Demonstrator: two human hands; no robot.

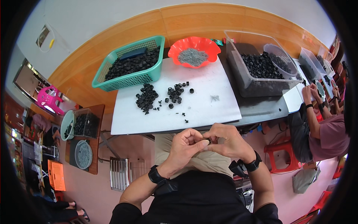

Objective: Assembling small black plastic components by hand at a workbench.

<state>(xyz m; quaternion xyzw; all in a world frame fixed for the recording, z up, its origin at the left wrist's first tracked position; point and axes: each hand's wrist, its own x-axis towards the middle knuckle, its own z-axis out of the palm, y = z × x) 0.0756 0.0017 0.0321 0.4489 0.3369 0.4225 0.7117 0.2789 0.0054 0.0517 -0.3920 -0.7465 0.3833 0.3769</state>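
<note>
Black plastic, I believe, is the material of the small part (209, 141) at the centre of my view, held low by the near edge of the desk (263, 112), above the pale trousers (162, 143). The left hand (186, 145) and the right hand (226, 140) meet there with thumbs and fingers bent closely, pinching this part between their tips. The fingers cover most of it, so from my distance I cannot tell its exact form, nor if it is one piece or two. For such close finger work, I judge it better that one hand keeps the part firm while the other gives the small press or turn, with straight and even force, because a tilted push could make so little a thing jump away. It would be wise also to work over the white sheet (209, 84), where a dropped black piece is easy to find. On this sheet, the pile of black caps (146, 98), the loose black pieces (186, 121) and the small grey pins (215, 98) lie apart from one another, and I would keep them unmixed.
</note>
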